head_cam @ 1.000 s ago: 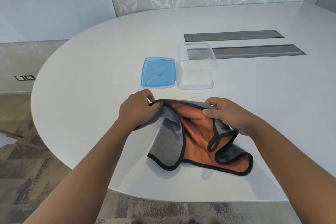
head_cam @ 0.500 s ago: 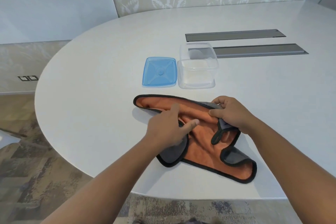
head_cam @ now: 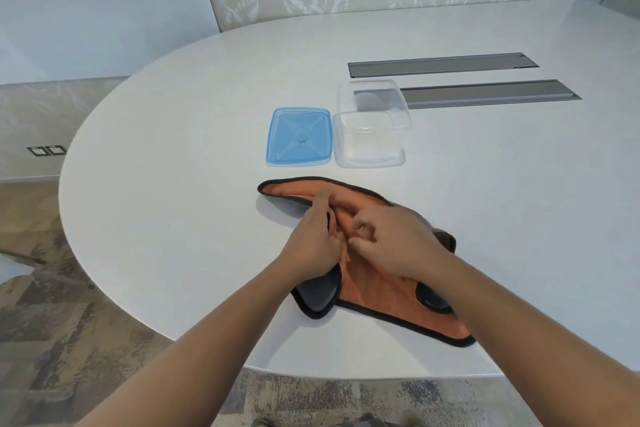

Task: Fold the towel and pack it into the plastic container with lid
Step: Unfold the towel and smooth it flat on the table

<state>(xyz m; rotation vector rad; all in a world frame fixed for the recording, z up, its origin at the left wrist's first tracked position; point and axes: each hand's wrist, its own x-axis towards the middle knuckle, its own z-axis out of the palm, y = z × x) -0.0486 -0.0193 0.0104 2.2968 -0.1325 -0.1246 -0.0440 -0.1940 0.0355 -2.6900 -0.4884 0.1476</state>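
Both hands are down on the towel [head_cam: 374,282], which lies rumpled on the white table [head_cam: 173,184], orange side up with grey corners showing. The left hand [head_cam: 317,239] presses on the cloth; whether it pinches a fold, I can't tell. The right hand [head_cam: 394,239] has fingers curled, gripping cloth at the middle. Beyond, apart from the towel, the clear container [head_cam: 372,149] stands open, the blue lid [head_cam: 298,137] flat just beside it.
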